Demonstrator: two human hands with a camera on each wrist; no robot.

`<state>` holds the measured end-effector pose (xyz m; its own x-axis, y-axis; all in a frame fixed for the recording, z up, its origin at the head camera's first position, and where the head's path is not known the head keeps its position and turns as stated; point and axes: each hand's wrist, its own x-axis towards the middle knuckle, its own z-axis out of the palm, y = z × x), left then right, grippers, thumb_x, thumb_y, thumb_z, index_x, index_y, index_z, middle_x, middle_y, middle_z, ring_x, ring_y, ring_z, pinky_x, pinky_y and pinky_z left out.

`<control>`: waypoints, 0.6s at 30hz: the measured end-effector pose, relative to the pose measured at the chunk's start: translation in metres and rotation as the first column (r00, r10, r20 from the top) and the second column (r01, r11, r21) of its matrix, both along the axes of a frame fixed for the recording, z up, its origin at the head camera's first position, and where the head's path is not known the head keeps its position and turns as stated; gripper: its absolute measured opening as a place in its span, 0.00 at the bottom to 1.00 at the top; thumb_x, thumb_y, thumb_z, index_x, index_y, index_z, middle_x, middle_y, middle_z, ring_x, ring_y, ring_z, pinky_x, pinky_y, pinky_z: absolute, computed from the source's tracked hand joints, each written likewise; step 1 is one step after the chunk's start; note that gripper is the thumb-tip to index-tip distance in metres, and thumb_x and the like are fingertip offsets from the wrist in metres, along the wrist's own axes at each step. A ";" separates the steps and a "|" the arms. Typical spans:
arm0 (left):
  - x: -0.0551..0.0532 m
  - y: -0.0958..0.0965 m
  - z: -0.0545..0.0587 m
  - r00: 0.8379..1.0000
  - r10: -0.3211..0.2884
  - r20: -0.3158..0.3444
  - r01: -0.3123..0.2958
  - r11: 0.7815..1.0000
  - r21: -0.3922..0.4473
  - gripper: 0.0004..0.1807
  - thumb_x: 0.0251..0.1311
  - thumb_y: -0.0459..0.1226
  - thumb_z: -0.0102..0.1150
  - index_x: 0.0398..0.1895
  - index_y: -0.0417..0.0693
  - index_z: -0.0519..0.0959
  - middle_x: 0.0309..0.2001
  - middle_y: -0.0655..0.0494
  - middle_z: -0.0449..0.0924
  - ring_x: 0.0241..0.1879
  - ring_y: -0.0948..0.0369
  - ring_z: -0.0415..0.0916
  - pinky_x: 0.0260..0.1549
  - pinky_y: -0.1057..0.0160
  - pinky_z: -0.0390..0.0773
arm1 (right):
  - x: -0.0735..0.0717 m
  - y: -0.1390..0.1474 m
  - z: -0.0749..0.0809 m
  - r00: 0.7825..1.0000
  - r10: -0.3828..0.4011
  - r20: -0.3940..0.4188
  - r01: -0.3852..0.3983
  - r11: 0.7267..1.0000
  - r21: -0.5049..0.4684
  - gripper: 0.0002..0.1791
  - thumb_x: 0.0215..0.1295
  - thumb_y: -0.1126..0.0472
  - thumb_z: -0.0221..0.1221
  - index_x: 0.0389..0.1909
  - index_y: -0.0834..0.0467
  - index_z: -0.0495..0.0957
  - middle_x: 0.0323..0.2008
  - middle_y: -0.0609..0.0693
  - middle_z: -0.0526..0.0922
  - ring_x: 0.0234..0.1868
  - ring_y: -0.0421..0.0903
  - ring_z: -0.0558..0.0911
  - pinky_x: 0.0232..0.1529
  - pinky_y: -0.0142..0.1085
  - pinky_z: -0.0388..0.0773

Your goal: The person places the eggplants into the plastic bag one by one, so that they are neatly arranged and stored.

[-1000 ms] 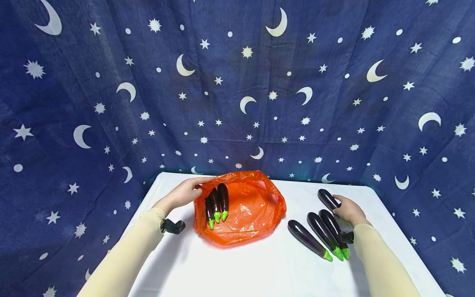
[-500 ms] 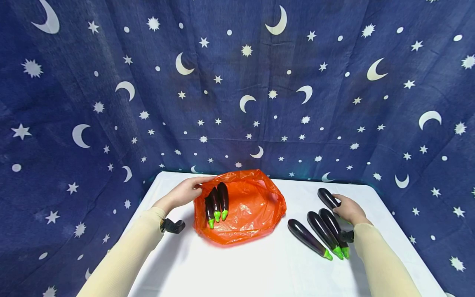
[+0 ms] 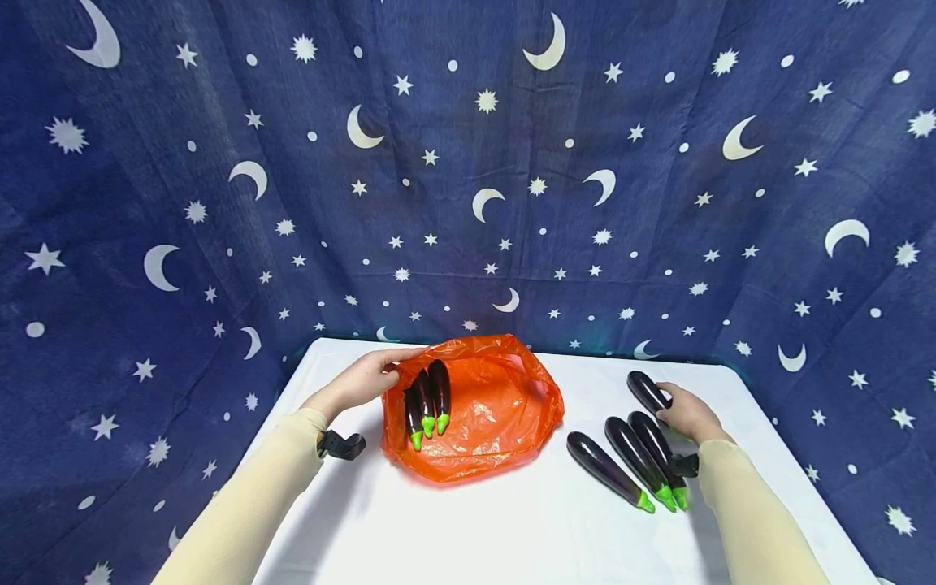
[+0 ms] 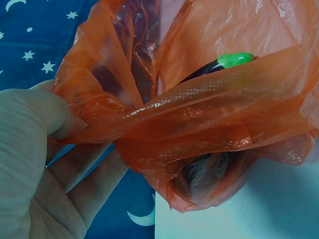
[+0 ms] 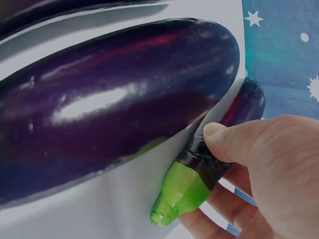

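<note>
My left hand point(image 3: 357, 382) pinches the left rim of an orange-red plastic bag point(image 3: 497, 410), whose mouth gapes wide toward me. In the left wrist view the thumb presses the film, and a green stem tip point(image 4: 235, 59) shows inside the bag. Three dark eggplants point(image 3: 440, 390) lie side by side at the bag's left inner side, green stems toward me. Over on the right, my right hand point(image 3: 691, 414) holds another eggplant point(image 3: 647, 390) near its stem end. The right wrist view shows thumb and fingers round this eggplant point(image 5: 204, 162), its green stem poking out below.
Three more eggplants point(image 3: 601, 470) lie on the white-covered table point(image 3: 475, 536) between bag and right hand, stems toward me. A large one point(image 5: 114, 94) fills much of the right wrist view. Behind the table hangs a blue cloth point(image 3: 439, 203) with moons and stars.
</note>
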<state>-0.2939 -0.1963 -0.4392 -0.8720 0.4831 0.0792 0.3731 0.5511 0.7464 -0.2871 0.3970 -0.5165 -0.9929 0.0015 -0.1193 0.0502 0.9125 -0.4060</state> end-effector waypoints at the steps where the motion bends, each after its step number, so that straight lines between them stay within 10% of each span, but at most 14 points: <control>1: 0.000 0.001 0.001 1.000 -0.002 -0.001 0.002 1.000 0.002 0.36 0.62 0.22 0.46 0.73 0.55 0.74 0.64 0.53 0.79 0.51 0.55 0.78 0.54 0.54 0.75 | 0.000 0.001 0.000 1.000 0.003 -0.010 -0.003 1.000 0.006 0.35 0.63 0.66 0.60 0.69 0.73 0.62 0.46 0.72 0.80 0.45 0.64 0.81 0.51 0.62 0.73; 12: 0.000 0.002 0.002 1.000 -0.001 -0.007 0.001 1.000 -0.010 0.36 0.61 0.22 0.46 0.73 0.55 0.74 0.64 0.54 0.78 0.50 0.57 0.79 0.52 0.56 0.76 | 0.011 0.009 0.014 0.997 -0.041 -0.071 0.036 0.996 -0.076 0.39 0.67 0.64 0.57 0.74 0.74 0.52 0.57 0.80 0.72 0.56 0.74 0.74 0.58 0.66 0.68; 18: 0.001 0.001 0.002 1.000 0.000 0.012 0.000 1.000 -0.004 0.36 0.62 0.22 0.46 0.73 0.56 0.74 0.65 0.56 0.78 0.51 0.57 0.78 0.54 0.55 0.75 | 0.013 0.008 0.022 0.992 -0.081 -0.096 0.056 0.969 -0.241 0.42 0.73 0.63 0.55 0.78 0.71 0.45 0.52 0.79 0.76 0.45 0.65 0.81 0.40 0.51 0.77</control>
